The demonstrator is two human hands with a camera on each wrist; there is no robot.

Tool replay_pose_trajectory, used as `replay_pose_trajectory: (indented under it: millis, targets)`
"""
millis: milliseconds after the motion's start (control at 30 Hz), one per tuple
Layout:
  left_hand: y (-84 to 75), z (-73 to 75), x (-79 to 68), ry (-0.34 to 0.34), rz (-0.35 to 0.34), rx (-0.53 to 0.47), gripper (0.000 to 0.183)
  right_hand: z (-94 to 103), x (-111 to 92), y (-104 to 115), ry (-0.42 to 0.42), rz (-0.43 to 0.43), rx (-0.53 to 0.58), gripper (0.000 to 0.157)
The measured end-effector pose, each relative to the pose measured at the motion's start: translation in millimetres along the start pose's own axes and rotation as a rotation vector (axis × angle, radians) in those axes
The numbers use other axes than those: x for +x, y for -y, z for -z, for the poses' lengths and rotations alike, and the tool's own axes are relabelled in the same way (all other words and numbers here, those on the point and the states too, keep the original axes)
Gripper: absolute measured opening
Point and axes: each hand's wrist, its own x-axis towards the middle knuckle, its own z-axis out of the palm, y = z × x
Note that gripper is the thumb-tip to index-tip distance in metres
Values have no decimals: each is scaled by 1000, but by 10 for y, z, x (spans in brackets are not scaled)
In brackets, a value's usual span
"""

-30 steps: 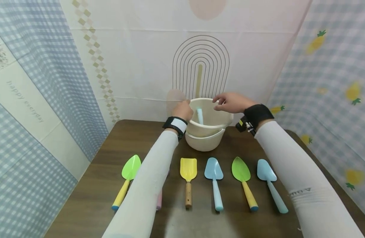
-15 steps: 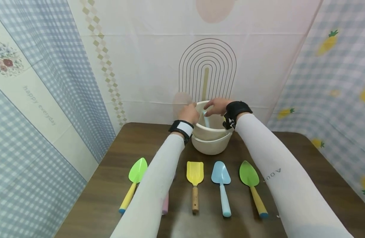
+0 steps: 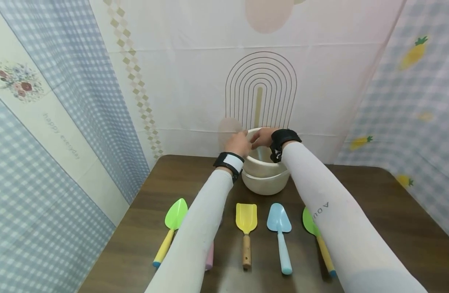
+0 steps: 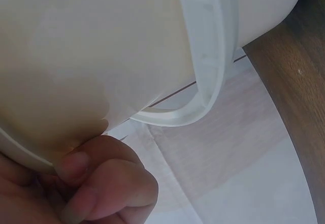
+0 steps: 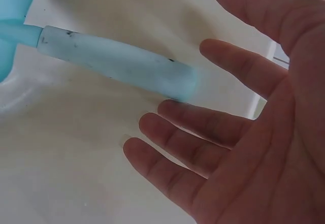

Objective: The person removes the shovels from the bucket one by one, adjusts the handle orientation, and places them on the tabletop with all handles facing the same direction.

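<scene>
Two cream-white buckets stand nested at the back of the table, the upper bucket (image 3: 262, 169) inside the lower bucket (image 3: 266, 187). My left hand (image 3: 238, 144) pinches the upper bucket's rim at its left side, fingers curled over the edge, as the left wrist view shows. Inside leans a light-blue trowel (image 5: 117, 64), its blade at the bottom and its handle pointing up. My right hand (image 5: 228, 117) reaches into the bucket with fingers spread, the fingertips right at the end of that handle. A white bucket handle (image 4: 208, 56) hangs at the side in the left wrist view.
A row of hand trowels lies before the buckets: bright green (image 3: 176, 214), pink-handled (image 3: 209, 256), yellow scoop (image 3: 246, 217), light blue (image 3: 279, 219) and darker green (image 3: 309, 221). My sleeves partly cover some. Patterned cloth (image 3: 195, 89) hangs behind the brown table (image 3: 356, 183).
My right hand has moved left and down into the upper bucket, to the trowel handle. My left hand has stayed at the rim. The right sleeve now covers the rightmost blue trowel.
</scene>
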Motion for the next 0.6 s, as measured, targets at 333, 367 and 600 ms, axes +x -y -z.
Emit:
replay_pose_trajectory:
  millis: [333, 367, 600]
  targets:
    - [-28, 8, -80, -14, 12, -3, 64, -117, 199, -167, -13, 33, 22, 49]
    - [-27, 5, -93, -14, 11, 3, 64, -131, 214, -183, -18, 39, 24, 49]
    - [-42, 23, -149, -8, -23, 15, 60, -122, 135, -165, -100, 29, 66, 39]
